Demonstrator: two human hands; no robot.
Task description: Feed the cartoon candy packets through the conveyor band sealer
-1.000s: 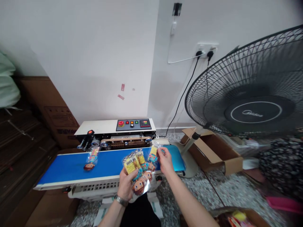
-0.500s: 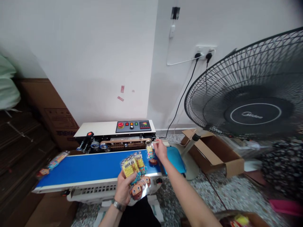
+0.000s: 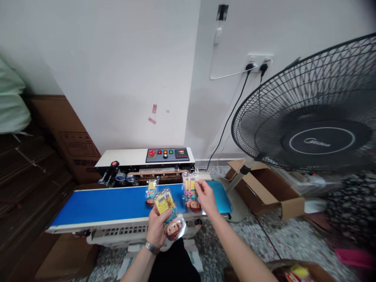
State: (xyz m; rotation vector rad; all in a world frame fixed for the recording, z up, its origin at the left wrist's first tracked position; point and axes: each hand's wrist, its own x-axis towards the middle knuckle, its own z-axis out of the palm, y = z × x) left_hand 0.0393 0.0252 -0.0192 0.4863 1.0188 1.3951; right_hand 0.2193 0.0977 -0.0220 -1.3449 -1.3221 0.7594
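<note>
My left hand (image 3: 157,226) is closed around a small stack of clear plastic packets (image 3: 167,205), each with a yellow barcode label and a brown-haired cartoon face, held over the front edge of the blue conveyor belt (image 3: 111,205). At the belt's right end, my right hand (image 3: 206,197) pinches the edge of another packet (image 3: 191,194), upright against the band sealer (image 3: 123,158). What seem to be two packets overlap there. Farther left, a single packet (image 3: 151,192) stands on the belt along the sealing strip.
A large black fan (image 3: 320,141) fills the right side. Below it lies an open cardboard box (image 3: 264,188). Power cords run up to a wall socket (image 3: 258,64). Another box with colourful packets (image 3: 296,273) is at the bottom right; cartons (image 3: 73,141) stand at left.
A packet now stands farther left along the sealer, and my right hand is at another packet by the entry. The left hand's stack looks thinner. The packet at the belt's left end is gone.
</note>
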